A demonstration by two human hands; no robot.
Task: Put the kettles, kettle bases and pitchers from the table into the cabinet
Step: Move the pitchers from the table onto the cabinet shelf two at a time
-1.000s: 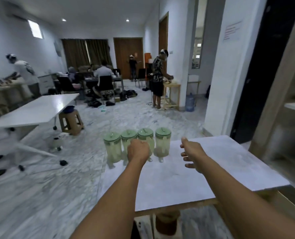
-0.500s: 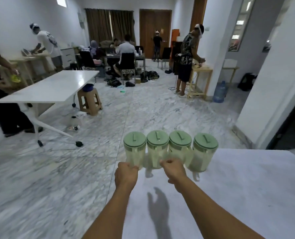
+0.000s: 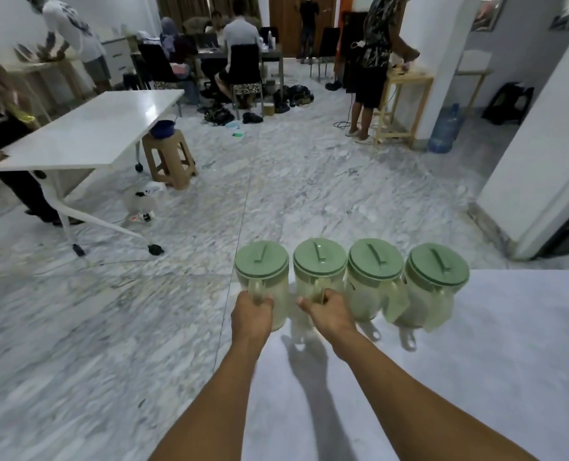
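Since a second ago my right hand point(image 3: 328, 312) has come in from the side, and now its fingers are curled round the handle of the second pitcher point(image 3: 319, 271). My left hand point(image 3: 252, 316) grips the handle of the first pitcher point(image 3: 262, 267). Both stand upright at the far left edge of the desk point(image 3: 476, 377), with handles toward me, each straight ahead of its hand. The third pitcher point(image 3: 374, 274) and fourth pitcher point(image 3: 436, 277) stand to the right, nearer my right hand.

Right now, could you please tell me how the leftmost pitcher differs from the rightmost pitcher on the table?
The leftmost pitcher has the left hand gripping its handle; the rightmost pitcher is untouched. The leftmost pitcher stands at the left edge of the table; the rightmost pitcher has bare tabletop beyond it. Both are translucent with green lids.
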